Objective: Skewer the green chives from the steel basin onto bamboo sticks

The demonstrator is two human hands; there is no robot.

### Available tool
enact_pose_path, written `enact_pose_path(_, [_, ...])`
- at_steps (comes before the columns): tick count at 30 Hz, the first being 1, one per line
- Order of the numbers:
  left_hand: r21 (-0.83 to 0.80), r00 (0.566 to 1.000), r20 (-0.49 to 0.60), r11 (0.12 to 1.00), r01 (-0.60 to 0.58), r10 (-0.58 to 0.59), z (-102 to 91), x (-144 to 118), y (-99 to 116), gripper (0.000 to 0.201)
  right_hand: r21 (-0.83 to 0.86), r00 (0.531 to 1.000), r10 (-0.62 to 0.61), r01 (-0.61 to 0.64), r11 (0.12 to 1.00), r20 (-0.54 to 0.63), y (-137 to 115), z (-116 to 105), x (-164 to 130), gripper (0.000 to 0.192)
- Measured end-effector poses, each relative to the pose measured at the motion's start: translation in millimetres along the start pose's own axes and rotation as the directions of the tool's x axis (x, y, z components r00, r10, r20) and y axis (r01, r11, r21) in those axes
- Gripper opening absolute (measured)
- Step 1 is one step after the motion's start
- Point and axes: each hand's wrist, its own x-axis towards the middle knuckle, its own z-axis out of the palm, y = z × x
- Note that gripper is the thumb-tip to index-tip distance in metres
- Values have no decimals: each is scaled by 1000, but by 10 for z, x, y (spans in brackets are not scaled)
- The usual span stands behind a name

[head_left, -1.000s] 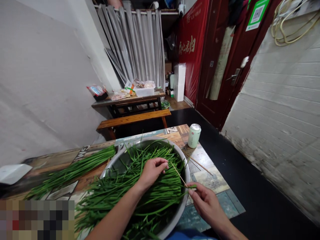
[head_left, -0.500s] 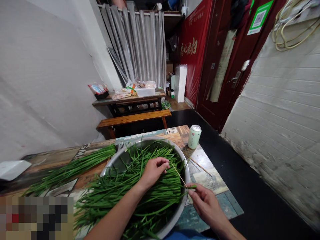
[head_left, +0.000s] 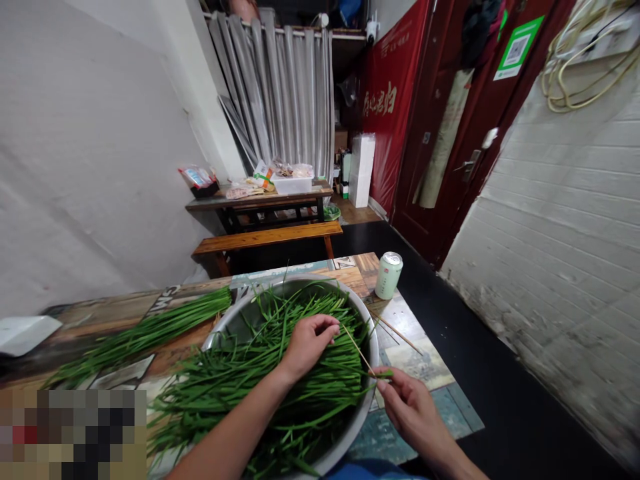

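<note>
**A thin pale stick (head_left: 358,348) hangs on one pinch at the basin's right side**

Nearest, the right hand (head_left: 413,403) has thumb and forefinger closed on the near end of the stick, together with a bit of green (head_left: 384,375), just above the right rim of the metal basin (head_left: 372,393). The hold looks small, so a sideways pull could let the stick twist or slip; bending it too hard might snap it. That forearm comes in from the near right, with the thumb on the near side and the other fingers loosely curled.

The left forearm (head_left: 235,427) slants from the near edge towards far right, above the heap of green stalks (head_left: 310,383) in the basin. Leaves overhang the basin's left side, so a sweep of this arm could drag some out.

Farther in, the left hand (head_left: 309,343) is bent at the wrist, back upwards, fingers curled in beside the stick's far end. Whether the fingertips grip that end or merely sit near it, I cannot tell; if it is loose, the tip could prick them.

Beyond the right rim, loose sticks (head_left: 400,333) lie on the table (head_left: 450,407), and farther still stands a can (head_left: 389,275), which a wide reach could knock over.
</note>
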Motion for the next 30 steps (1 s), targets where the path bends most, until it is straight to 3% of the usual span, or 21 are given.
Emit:
enact_pose_path(11, [203, 992, 13, 971, -124, 124, 6, -39, 57, 17, 46, 1000, -4, 5, 999, -22, 37, -16, -11, 38])
enact_pose_path(17, [237, 979, 39, 950, -202, 198, 60, -52, 41, 17, 120, 1000, 9, -7, 993, -16, -41, -11, 8, 36])
enact_pose_path(24, [144, 918, 300, 939, -312, 259, 227, -201, 86, 15, 84, 1000, -10, 12, 996, -29, -59, -19, 54, 27])
enact_pose_path(28, [137, 894, 369, 937, -323, 254, 268, -244, 117, 18, 58, 997, -70, 71, 996, -21, -52, -26, 105, 23])
enact_pose_path(30, [193, 902, 365, 930, -314, 230, 236, -227, 120, 20, 63, 996, -87, 88, 994, -21, -59, -33, 136, 24])
